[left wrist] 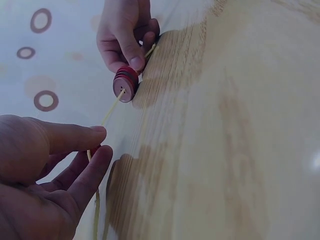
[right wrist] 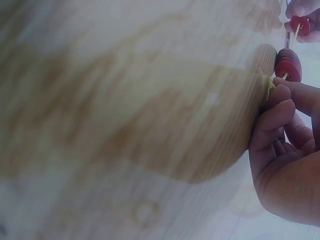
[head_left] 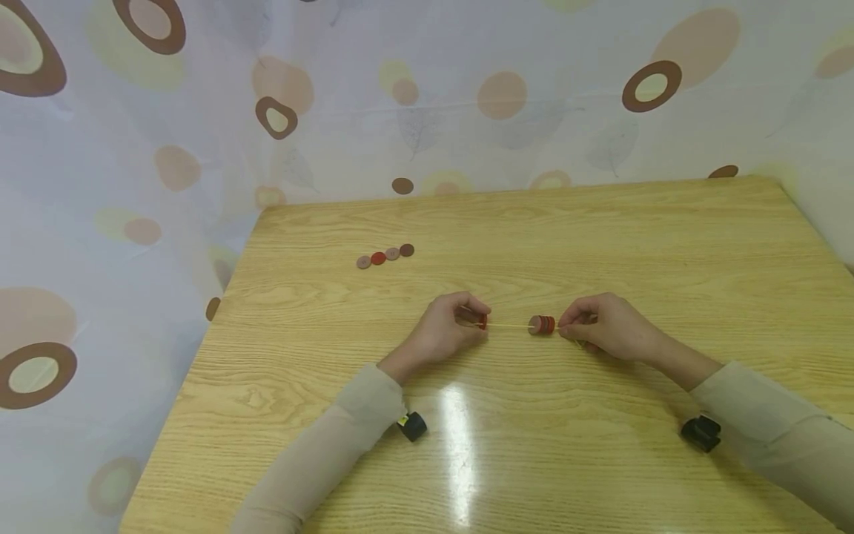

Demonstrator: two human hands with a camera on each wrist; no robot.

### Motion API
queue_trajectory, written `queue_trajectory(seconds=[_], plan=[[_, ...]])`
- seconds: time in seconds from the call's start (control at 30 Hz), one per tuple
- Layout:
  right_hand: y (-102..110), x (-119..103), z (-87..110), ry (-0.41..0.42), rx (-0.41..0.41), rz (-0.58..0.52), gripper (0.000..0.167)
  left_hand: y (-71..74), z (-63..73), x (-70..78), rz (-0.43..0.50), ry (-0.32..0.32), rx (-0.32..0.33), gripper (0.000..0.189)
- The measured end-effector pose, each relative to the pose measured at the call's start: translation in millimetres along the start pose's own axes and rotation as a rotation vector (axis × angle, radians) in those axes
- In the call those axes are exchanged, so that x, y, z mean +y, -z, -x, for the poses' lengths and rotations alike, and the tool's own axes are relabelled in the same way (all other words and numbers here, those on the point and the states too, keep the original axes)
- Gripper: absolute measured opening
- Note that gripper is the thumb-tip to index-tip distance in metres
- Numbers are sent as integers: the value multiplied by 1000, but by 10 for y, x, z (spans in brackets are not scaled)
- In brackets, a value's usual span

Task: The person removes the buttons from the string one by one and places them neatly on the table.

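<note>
A yellow string [head_left: 508, 325] runs between the two hands, passing through a stack of red and brown buttons [head_left: 542, 325]. My left hand [head_left: 450, 326] pinches a red button [right wrist: 300, 26] by its edges between thumb and fingers; the string passes through it and hangs down below the hand in the left wrist view. At the other end, my right hand [head_left: 610, 326] pinches the string close beside the button stack, with a knotted bit of string [right wrist: 270, 86] at the fingertips. A gap of bare string separates the stack from the red button.
Towards the back left of the wooden table [head_left: 567, 445], several loose buttons [head_left: 378, 258] lie in a slanting row, red and brown. A patterned curtain [head_left: 454, 111] hangs behind the table's far edge and along the left. Dark wrist cameras [head_left: 412, 426] sit under both sleeves.
</note>
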State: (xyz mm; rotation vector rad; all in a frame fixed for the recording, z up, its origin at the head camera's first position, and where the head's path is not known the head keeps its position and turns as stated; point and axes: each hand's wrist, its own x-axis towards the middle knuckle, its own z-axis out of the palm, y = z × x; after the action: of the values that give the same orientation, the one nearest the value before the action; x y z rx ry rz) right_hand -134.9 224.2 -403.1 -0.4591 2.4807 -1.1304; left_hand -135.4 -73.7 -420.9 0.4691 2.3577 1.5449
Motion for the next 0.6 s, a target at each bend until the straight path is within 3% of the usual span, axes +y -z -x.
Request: queue_trajectory(seconds=[0.6], plan=[[1, 2, -1, 0, -2, -9, 13, 75, 49, -17, 3, 21, 8, 28]])
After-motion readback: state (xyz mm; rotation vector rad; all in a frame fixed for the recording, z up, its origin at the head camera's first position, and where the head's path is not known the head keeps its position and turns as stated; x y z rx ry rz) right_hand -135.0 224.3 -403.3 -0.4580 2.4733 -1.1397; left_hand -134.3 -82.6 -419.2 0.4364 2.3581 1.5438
